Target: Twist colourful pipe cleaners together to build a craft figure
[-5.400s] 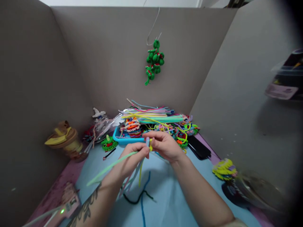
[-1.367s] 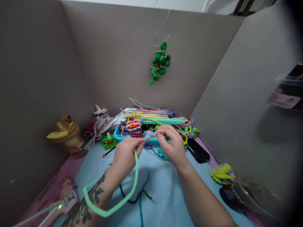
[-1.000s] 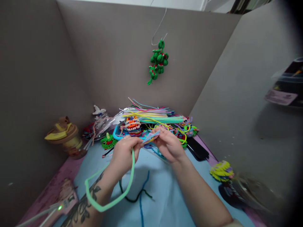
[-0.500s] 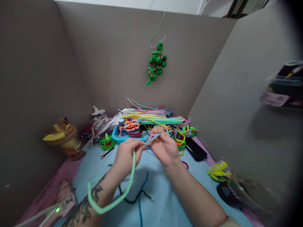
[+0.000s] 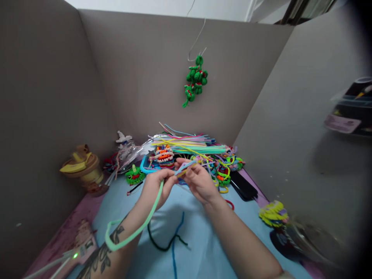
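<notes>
Pinched in my left hand (image 5: 158, 186) are several pipe cleaners; a long mint green pipe cleaner (image 5: 132, 236) hangs from it in a loop over the tattooed forearm. Blue, lilac and yellow pipe cleaners (image 5: 186, 167) stretch from those fingers to my right hand (image 5: 202, 182), whose thumb and fingers close on their far ends. Both hands are raised above the blue table cover. Below them on the cover lie a dark green pipe cleaner (image 5: 161, 248) and a blue pipe cleaner (image 5: 174, 257), crossing each other.
Behind the hands, a bundle of coloured pipe cleaners (image 5: 197, 149) lies across a blue tray (image 5: 143, 164). A green fuzzy figure (image 5: 135, 175) sits left, a black phone (image 5: 243, 186) right. Green ornaments (image 5: 197, 79) hang on the back panel. A pink device (image 5: 83, 252) stands front left.
My right hand's fingers have shifted along the strands, and a yellow strand now shows between the hands. The mint green loop has swung slightly. The whole view has shifted a little.
</notes>
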`<state>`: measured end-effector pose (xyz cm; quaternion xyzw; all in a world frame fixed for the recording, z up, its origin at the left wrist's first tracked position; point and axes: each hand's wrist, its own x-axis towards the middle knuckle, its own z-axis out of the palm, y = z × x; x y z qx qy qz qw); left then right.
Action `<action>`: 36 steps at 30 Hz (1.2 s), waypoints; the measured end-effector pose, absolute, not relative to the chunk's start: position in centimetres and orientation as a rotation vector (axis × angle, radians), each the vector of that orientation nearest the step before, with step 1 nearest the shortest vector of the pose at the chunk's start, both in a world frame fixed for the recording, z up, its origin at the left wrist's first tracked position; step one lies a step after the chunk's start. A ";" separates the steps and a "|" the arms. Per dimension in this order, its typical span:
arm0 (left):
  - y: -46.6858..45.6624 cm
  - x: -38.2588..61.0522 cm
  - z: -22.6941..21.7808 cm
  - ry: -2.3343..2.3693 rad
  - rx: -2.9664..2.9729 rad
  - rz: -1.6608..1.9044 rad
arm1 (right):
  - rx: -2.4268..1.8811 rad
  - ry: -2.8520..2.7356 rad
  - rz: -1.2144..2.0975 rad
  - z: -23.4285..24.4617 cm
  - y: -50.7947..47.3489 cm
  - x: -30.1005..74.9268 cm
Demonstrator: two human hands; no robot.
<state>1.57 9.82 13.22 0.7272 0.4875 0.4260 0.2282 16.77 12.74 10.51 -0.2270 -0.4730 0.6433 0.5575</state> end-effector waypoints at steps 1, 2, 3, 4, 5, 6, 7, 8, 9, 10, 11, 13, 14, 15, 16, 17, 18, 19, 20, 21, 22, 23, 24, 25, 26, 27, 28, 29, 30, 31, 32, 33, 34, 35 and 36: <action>9.8 1.7 13.2 1.324 1.998 1.162 | -0.547 -1.111 1.510 10.4 12.7 16.7; 9.8 1.7 13.2 1.313 1.997 1.150 | -0.556 -1.103 1.506 10.4 12.6 16.6; 9.8 1.8 13.1 1.309 2.001 1.141 | -0.564 -1.093 1.506 10.4 12.5 16.6; 9.8 1.9 12.9 1.313 2.014 1.136 | -0.572 -1.079 1.508 10.4 12.5 16.5; 9.8 2.0 12.7 1.328 2.038 1.136 | -0.581 -1.057 1.511 10.5 12.4 16.4; 9.8 2.0 12.5 1.351 2.075 1.138 | -0.590 -1.030 1.515 10.7 12.3 16.3; 9.8 2.1 12.3 1.381 2.120 1.146 | -0.597 -1.003 1.516 10.8 12.1 16.2; 9.8 2.1 12.0 1.412 2.170 1.159 | -0.604 -0.979 1.515 11.0 12.0 16.0; 9.8 2.2 11.9 1.440 2.218 1.174 | -0.609 -0.959 1.510 11.1 11.9 15.9; 9.7 2.2 11.7 1.457 2.260 1.193 | -0.615 -0.945 1.504 11.2 11.8 15.7; 9.7 2.3 11.7 1.457 2.286 1.214 | -0.623 -0.938 1.497 11.3 11.7 15.7; 9.6 2.3 11.9 1.403 2.261 1.221 | -0.644 -0.946 1.479 11.4 11.8 15.8; 9.5 2.3 12.1 1.355 2.210 1.193 | -0.657 -0.960 1.467 11.4 11.8 16.0; 9.5 2.3 12.4 1.302 2.140 1.152 | -0.669 -0.980 1.458 11.4 11.9 16.3; 9.4 2.3 12.7 1.246 2.063 1.107 | -0.681 -1.002 1.457 11.4 12.0 16.6; 9.4 2.2 12.9 1.194 1.986 1.069 | -0.689 -1.027 1.469 11.4 12.1 16.9; 9.4 2.2 13.1 1.148 1.913 1.048 | -0.695 -1.049 1.492 11.4 12.2 17.2; 9.5 2.1 13.2 1.108 1.850 1.043 | -0.697 -1.068 1.522 11.4 12.3 17.4; 9.6 2.1 13.2 1.079 1.790 1.045 | -0.693 -1.083 1.545 11.4 12.3 17.7; 9.7 2.0 13.1 1.063 1.728 1.049 | -0.679 -1.103 1.562 11.4 12.4 17.8; 9.9 1.9 12.9 1.054 1.660 1.052 | -0.659 -1.133 1.576 11.4 12.5 17.9; 10.1 1.8 12.7 1.044 1.586 1.050 | -0.633 -1.172 1.592 11.3 12.5 17.9; 10.3 1.7 12.4 1.027 1.513 1.043 | -0.606 -1.216 1.608 11.3 12.6 17.9; 10.5 1.6 12.2 1.004 1.447 1.036 | -0.584 -1.257 1.623 11.2 12.6 17.8; 10.6 1.6 12.0 0.975 1.389 1.034 | -0.571 -1.286 1.633 11.1 12.6 17.7; 10.7 1.5 11.8 0.944 1.345 1.030 | -0.569 -1.298 1.634 11.0 12.7 17.6; 10.8 1.5 11.6 0.922 1.314 1.027 | -0.574 -1.292 1.618 10.8 12.7 17.5; 10.9 1.5 11.5 0.916 1.298 1.026 | -0.584 -1.282 1.593 10.7 12.7 17.3; 10.9 1.5 11.5 0.929 1.294 1.024 | -0.598 -1.271 1.563 10.6 12.7 17.2; 10.8 1.5 11.5 0.955 1.302 1.016 | -0.615 -1.264 1.530 10.5 12.7 17.1; 10.8 1.6 11.6 0.987 1.321 1.001 | -0.636 -1.262 1.496 10.5 12.7 17.0; 10.7 1.6 11.7 1.022 1.348 0.985 | -0.663 -1.264 1.461 10.4 12.8 17.0; 10.6 1.7 11.8 1.054 1.376 0.971 | -0.694 -1.269 1.419 10.4 12.9 17.0; 10.6 1.7 12.0 1.073 1.401 0.955 | -0.726 -1.269 1.373 10.4 13.1 17.2; 10.6 1.7 12.2 1.073 1.423 0.934 | -0.755 -1.260 1.323 10.3 13.3 17.4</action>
